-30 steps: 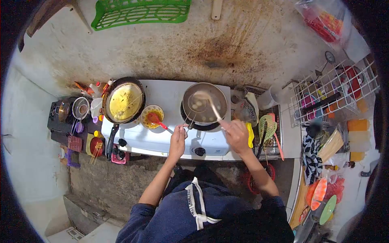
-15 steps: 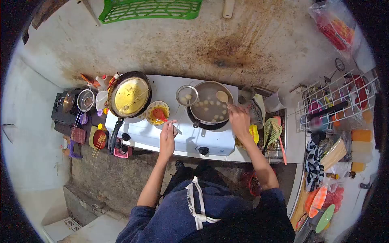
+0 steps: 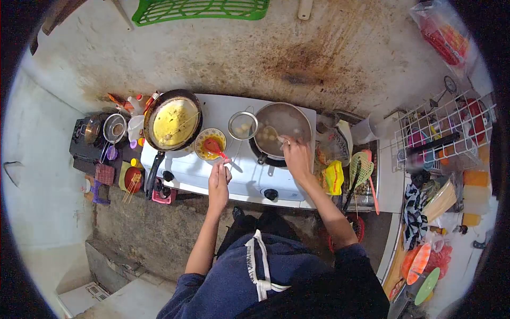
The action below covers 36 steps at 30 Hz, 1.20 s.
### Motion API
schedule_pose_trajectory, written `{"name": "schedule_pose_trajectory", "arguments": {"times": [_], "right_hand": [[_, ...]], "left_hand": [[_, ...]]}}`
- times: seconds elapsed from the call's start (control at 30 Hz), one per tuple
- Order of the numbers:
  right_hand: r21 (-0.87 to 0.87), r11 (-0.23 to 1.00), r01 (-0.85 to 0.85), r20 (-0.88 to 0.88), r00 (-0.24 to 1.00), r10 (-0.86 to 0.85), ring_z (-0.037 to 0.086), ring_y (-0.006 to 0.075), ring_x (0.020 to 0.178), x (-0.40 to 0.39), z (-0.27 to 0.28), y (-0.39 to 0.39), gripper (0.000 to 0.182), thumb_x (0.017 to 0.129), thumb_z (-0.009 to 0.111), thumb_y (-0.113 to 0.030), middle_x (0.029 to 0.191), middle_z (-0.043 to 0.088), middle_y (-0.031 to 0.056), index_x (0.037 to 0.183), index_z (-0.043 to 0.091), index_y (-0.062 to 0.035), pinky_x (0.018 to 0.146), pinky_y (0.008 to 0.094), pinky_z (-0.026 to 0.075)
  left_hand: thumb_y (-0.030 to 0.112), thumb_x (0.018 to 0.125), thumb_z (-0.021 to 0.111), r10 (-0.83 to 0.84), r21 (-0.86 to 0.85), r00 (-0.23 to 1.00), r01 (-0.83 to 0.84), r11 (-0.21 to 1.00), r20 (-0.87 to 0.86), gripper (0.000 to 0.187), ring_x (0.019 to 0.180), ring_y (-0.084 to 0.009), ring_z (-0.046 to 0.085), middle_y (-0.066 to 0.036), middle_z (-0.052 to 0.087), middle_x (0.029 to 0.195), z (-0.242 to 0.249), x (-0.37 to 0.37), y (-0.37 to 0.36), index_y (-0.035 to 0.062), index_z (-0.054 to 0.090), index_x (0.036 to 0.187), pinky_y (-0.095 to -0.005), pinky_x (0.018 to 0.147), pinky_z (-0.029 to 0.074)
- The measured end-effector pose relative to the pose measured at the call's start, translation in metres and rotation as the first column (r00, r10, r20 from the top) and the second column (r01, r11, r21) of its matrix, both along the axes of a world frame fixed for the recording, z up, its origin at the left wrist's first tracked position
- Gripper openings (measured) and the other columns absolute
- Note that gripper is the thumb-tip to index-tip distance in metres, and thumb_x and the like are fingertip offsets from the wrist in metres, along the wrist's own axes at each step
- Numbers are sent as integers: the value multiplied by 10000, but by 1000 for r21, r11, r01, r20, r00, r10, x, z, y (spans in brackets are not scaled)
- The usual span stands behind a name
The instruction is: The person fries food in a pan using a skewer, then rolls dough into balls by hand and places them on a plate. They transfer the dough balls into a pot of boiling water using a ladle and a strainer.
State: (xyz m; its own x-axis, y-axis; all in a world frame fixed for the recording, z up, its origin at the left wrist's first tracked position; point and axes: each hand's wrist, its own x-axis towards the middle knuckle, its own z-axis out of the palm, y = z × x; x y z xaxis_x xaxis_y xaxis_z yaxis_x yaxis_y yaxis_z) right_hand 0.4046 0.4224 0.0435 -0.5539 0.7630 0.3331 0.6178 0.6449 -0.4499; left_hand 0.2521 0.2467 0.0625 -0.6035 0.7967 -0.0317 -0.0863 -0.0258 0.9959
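Observation:
My left hand (image 3: 219, 178) grips the long handle of a small wire strainer (image 3: 243, 125) that holds several pale balls, just left of a steel pot (image 3: 287, 123). The pot sits on the right burner of a white stove (image 3: 223, 170) and has pale balls floating in liquid. My right hand (image 3: 296, 157) holds a wooden spoon (image 3: 271, 133) whose bowl dips into the pot near the strainer.
A black frying pan (image 3: 172, 119) with yellow batter sits on the left burner, a small bowl with a red spoon (image 3: 211, 144) beside it. Bottles and a small strainer (image 3: 112, 130) crowd the left counter. A white wire rack (image 3: 446, 133) and green skimmer (image 3: 360, 169) stand right.
The strainer moved left out of the pot and now hangs beside it with balls in it. My right hand shifted left, bringing the wooden spoon down into the pot near the strainer.

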Motion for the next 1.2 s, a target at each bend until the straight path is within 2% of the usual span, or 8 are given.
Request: {"name": "schedule_pose_trajectory", "arguments": {"times": [0.03, 0.13, 0.53, 0.67, 0.83, 0.97, 1.1, 1.2], "right_hand": [[-126, 992, -23, -51, 999, 16, 574, 298, 721, -1, 3, -3, 203, 819, 466, -149, 723, 615, 117, 951, 595, -63, 698, 422, 414], [-153, 988, 13, -46, 999, -20, 583, 279, 757, -5, 15, -14, 229, 839, 447, -177, 714, 632, 84, 945, 622, -75, 775, 402, 399], [-176, 984, 12, -86, 996, -27, 531, 228, 772, 10, 33, -34, 220, 859, 442, -193, 714, 635, 5, 998, 580, -95, 720, 377, 375], [-171, 985, 14, -99, 995, -32, 519, 235, 732, 17, 41, -48, 212, 848, 463, -188, 711, 619, 21, 1001, 584, -104, 696, 376, 373], [17, 1000, -22, -84, 996, 23, 507, 216, 691, 25, 33, -63, 215, 812, 520, -160, 689, 543, 44, 1009, 586, -104, 621, 353, 365], [15, 998, -63, -67, 996, 64, 504, 196, 682, 27, 39, -74, 228, 790, 545, -141, 671, 534, 37, 1009, 584, -91, 602, 341, 360], [131, 985, -111, -2, 994, 112, 502, 179, 680, 28, 39, -81, 257, 767, 563, -126, 644, 540, 30, 1019, 575, -79, 591, 333, 355], [131, 982, -140, 31, 990, 137, 509, 177, 687, 29, 36, -84, 280, 764, 567, -122, 678, 559, 31, 1040, 563, -75, 597, 330, 350]], "left_hand": [[226, 952, 302, 3, 3, 1000, -3, 1000, 5, 304, 553, -49, 267, 41, 280, 613, 1, 0, -1, -6, 476, 1045, -197, 508, 246], [230, 951, 307, 5, 0, 1000, -5, 1000, 11, 308, 559, -51, 269, 40, 279, 622, -1, 0, -2, -10, 470, 1055, -196, 510, 246], [230, 948, 316, 11, -10, 999, -11, 1000, 38, 307, 551, -49, 265, 46, 278, 621, 0, 1, -4, -1, 480, 1065, -196, 498, 230], [236, 949, 310, 20, -24, 1000, -20, 1000, -14, 312, 544, -48, 262, 49, 280, 611, -3, -1, -5, 1, 482, 1061, -197, 494, 221], [237, 949, 308, 14, -20, 1000, -15, 1000, -24, 315, 541, -47, 261, 51, 275, 600, 0, -3, -5, 1, 483, 1059, -198, 493, 219], [234, 948, 313, 16, -9, 999, -16, 1000, -34, 311, 538, -47, 257, 55, 253, 594, -1, -6, -6, -4, 482, 1056, -196, 494, 221], [225, 948, 317, 20, 38, 1000, -20, 999, 0, 303, 537, -48, 251, 55, 237, 596, -3, -8, -7, -5, 483, 1051, -194, 492, 220], [221, 941, 318, 12, 20, 999, -11, 1000, -38, 299, 518, -47, 263, 48, 285, 591, -4, -10, -9, 12, 484, 1078, -202, 466, 214]]}}
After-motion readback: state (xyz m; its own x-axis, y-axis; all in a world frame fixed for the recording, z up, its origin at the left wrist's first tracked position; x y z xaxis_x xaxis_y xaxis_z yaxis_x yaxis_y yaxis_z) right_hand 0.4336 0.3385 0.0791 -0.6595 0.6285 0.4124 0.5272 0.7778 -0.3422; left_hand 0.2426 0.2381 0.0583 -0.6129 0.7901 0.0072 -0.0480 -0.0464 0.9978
